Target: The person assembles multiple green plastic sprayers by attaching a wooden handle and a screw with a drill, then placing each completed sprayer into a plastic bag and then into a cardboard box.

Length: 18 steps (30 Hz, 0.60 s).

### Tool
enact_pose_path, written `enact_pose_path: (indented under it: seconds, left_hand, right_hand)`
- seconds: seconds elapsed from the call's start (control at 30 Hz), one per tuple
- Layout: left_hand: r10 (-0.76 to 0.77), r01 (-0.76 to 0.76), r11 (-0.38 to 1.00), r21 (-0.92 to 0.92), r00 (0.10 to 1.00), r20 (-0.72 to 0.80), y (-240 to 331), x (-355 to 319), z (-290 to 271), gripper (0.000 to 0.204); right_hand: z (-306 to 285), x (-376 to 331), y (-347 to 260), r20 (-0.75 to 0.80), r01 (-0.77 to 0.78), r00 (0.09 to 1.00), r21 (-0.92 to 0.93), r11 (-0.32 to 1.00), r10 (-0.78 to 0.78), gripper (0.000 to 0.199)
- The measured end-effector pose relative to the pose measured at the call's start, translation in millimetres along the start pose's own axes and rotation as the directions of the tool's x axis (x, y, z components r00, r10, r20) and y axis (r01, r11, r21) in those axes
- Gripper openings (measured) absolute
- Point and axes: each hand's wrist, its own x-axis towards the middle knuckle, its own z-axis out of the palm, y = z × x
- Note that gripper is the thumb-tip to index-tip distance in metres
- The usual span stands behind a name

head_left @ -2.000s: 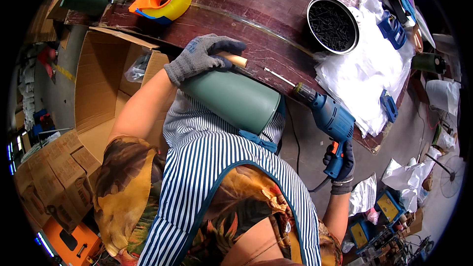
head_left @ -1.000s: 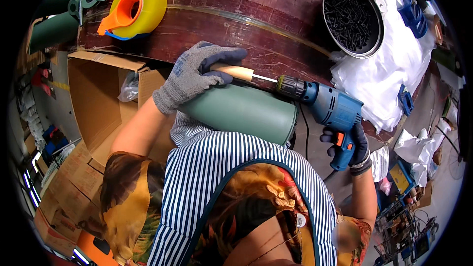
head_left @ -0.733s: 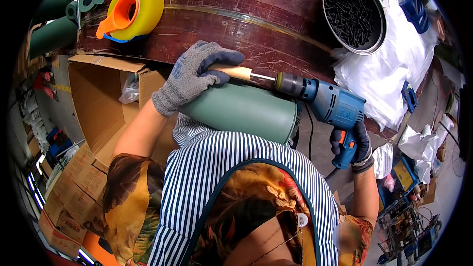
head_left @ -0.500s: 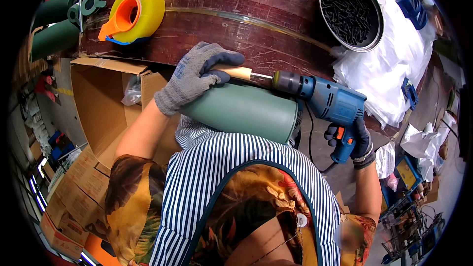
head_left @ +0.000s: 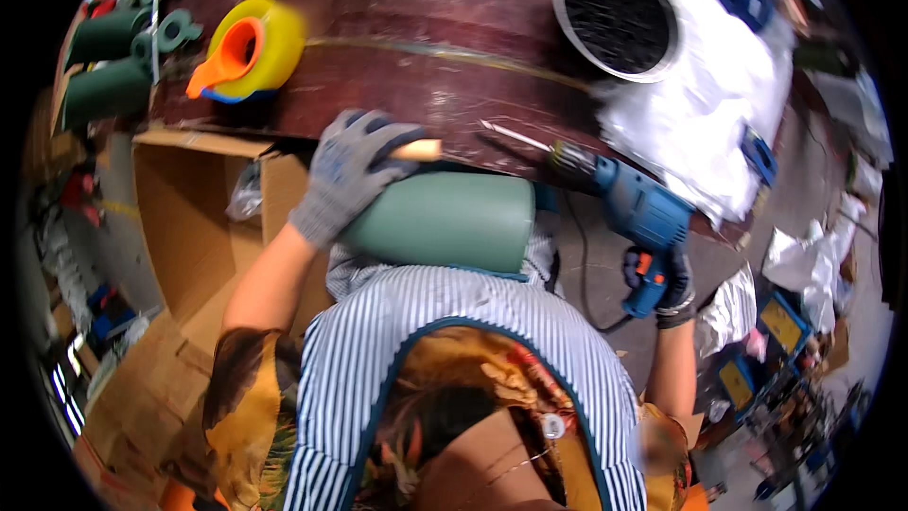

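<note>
My left hand [head_left: 348, 170], in a grey knit glove, is closed around a short pale wooden rod [head_left: 422, 149]. It rests on a smooth green cylinder [head_left: 454, 218] that lies sideways across my lap. My right hand [head_left: 675, 286], gloved too, grips the handle of a blue power drill [head_left: 648, 206] with an orange trigger. The drill's thin bit [head_left: 515, 136] points up and left, over the table edge, apart from the rod's right end. What sits in the far end of the rod is hidden by my left fingers.
On the dark red table [head_left: 407, 0] are a yellow tape roll in an orange dispenser [head_left: 251, 47], a round tin of dark screws [head_left: 619, 17] and white plastic wrap [head_left: 700, 104]. Green cylinders [head_left: 109, 93] stand far left. An open cardboard box [head_left: 189, 227] is by my left arm.
The drill bit has come out of the wooden rod's end. The drill now tilts with its bit pointing up and left. My left hand still holds the rod on the green cylinder.
</note>
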Motion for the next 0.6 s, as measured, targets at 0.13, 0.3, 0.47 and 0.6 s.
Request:
enact_pose_path:
  seconds: [0.13,0.3,0.47,0.6]
  left_hand:
    - [0.094,-0.087,0.99,0.115,0.994,-0.063,38.9,-23.3,-39.6,0.048]
    - [0.526,-0.569,0.669,0.478,0.817,0.235,139.1,-7.1,-63.1,0.03]
    - [0.674,-0.839,0.38,0.388,0.539,0.505,182.0,29.8,14.1,0.022]
    - [0.73,-0.851,0.412,0.327,0.523,0.441,198.8,54.6,23.9,0.022]
  right_hand:
    - [45.5,14.3,20.7,-0.085,0.067,0.995,0.157,0.985,-0.054,0.059]
    - [120.6,49.9,-9.0,-0.032,-0.108,0.618,-0.993,-0.044,-0.786,0.066]
    - [116.0,66.7,-61.1,0.32,-0.04,0.339,-0.935,-0.353,-0.885,0.047]
    - [7.1,71.7,-119.5,0.291,-0.187,0.504,-0.882,-0.432,-0.813,0.064]
